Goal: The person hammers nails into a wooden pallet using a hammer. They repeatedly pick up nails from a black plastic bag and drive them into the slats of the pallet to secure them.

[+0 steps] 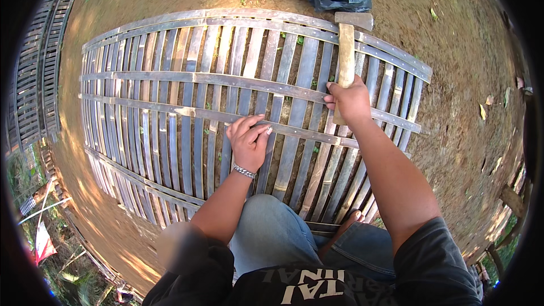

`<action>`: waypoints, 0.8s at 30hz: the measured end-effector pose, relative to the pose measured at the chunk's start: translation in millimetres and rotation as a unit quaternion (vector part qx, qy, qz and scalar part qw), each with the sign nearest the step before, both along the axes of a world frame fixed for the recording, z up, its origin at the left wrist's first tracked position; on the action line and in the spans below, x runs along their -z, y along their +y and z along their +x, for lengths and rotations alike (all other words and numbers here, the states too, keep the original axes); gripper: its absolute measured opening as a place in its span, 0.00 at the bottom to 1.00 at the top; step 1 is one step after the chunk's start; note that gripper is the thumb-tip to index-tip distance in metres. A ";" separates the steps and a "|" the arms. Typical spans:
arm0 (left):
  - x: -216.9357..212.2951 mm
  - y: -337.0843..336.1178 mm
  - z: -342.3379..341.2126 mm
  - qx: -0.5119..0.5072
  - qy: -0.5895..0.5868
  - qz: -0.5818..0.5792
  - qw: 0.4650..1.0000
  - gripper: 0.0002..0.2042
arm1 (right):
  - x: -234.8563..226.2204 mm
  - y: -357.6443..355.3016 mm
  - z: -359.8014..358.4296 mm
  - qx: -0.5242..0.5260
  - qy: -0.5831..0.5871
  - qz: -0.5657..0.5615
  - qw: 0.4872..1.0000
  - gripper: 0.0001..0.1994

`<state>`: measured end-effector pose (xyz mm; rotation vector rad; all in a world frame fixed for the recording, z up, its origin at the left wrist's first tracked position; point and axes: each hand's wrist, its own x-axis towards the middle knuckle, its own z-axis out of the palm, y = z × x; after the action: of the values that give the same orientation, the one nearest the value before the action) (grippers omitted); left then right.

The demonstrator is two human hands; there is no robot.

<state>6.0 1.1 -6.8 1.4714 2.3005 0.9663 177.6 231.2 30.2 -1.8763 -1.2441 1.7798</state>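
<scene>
Right hand [352,102] is closed around the wooden-handled hammer [346,51] over the bamboo panel [303,68], while the left hand [248,141] is loosely curled at a cross-strip [215,115], whether pinching anything cannot be told, and is best kept clear so any blow can be landed squarely.

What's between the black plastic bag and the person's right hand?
In the head view: the upper part of the wooden-handled tool that the right hand grips, and the far edge of the bamboo panel.
</scene>
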 end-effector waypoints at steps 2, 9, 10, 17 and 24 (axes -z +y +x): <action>0.1 -0.2 0.0 -0.004 -0.006 -0.002 1.000 0.04 | 0.5 0.6 0.0 -0.003 -0.009 -0.001 1.000 0.21; -6.2 3.0 0.2 0.013 -0.003 -0.015 1.000 0.05 | 7.6 1.5 2.9 -0.025 -0.020 0.004 0.999 0.20; -7.0 3.8 0.8 0.013 0.001 -0.017 1.000 0.05 | 7.8 1.6 3.1 -0.025 -0.019 0.006 0.999 0.20; -2.5 3.7 0.8 -0.001 0.004 -0.012 1.000 0.04 | 4.3 1.2 1.8 -0.031 -0.011 0.010 0.999 0.19; -6.3 6.4 1.8 0.007 0.011 -0.014 1.000 0.04 | 4.5 2.5 3.7 -0.038 -0.015 0.006 0.999 0.19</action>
<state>7.8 7.5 -0.5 1.4920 2.3072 0.9162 181.3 233.7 25.6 -1.8790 -1.3501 1.7854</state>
